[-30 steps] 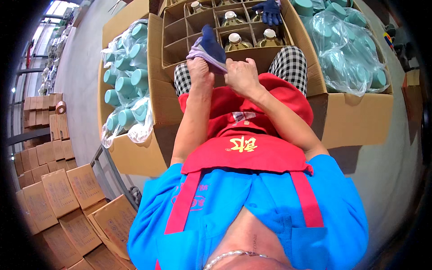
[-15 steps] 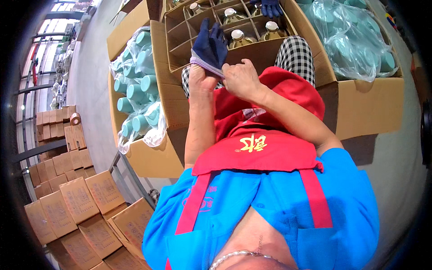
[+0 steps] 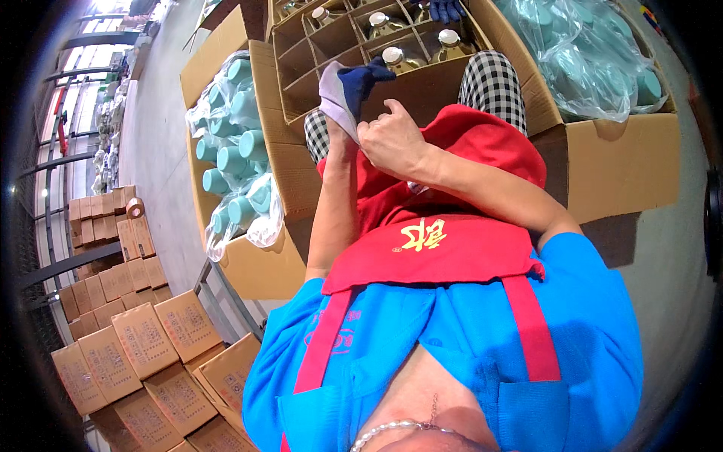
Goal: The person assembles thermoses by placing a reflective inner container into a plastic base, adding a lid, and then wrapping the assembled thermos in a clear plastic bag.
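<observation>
My left hand [image 3: 346,94] is inside a work glove [image 3: 364,81] with navy fingers and a lavender back and cuff. Its gloved fingers point right, holding nothing, above the near left edge of a divided carton [image 3: 422,89]. With thumb and fingers closed, my right hand [image 3: 392,142] pinches the glove's cuff at the left wrist; its index finger sticks out. Inside the carton, clear bottles [image 3: 452,50] with white caps stand in cardboard cells, while some cells at the left hold none. A second navy glove [image 3: 444,10] lies at the carton's far side.
Left of the divided carton is an open box [image 3: 256,264] of teal cups [image 3: 230,159] in clear plastic. Another open box [image 3: 621,162] with bagged teal pieces stands at the right. Stacked brown cartons [image 3: 139,339] fill the lower left. My checked knees flank the divided carton's near side.
My left hand has turned, and its gloved fingers swing from pointing up to pointing right. More of the lavender glove back shows. The right hand stays at the cuff, slightly lower and left.
</observation>
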Motion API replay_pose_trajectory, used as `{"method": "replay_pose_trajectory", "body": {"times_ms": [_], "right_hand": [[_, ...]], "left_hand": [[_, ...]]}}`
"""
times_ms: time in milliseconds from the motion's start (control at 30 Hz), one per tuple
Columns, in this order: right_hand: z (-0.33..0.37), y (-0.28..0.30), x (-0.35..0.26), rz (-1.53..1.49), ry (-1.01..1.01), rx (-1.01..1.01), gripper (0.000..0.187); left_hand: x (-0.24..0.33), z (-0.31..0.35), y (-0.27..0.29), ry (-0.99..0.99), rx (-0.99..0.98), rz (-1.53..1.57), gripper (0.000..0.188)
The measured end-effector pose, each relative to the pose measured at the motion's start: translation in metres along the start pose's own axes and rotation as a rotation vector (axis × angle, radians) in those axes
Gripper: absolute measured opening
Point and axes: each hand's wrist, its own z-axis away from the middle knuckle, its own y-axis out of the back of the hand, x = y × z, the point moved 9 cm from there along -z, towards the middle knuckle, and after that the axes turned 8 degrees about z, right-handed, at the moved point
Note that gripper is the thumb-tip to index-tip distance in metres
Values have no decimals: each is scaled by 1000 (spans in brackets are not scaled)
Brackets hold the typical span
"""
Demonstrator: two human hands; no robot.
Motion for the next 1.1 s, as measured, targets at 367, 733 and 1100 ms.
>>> {"method": "replay_pose_trajectory", "body": {"times_ms": [367,733,1100], "right_hand": [[-10,19,0,-7,7,37,11],[-2,24,24,-150,-220,189,11],[17,-24,103,-149,-505,228,17]], "left_hand": [[-75,1,-30,295,-174,830,42],[-35,12,-33,350,319,1886,44],[1,16,-26,88,401,1601,61]]}}
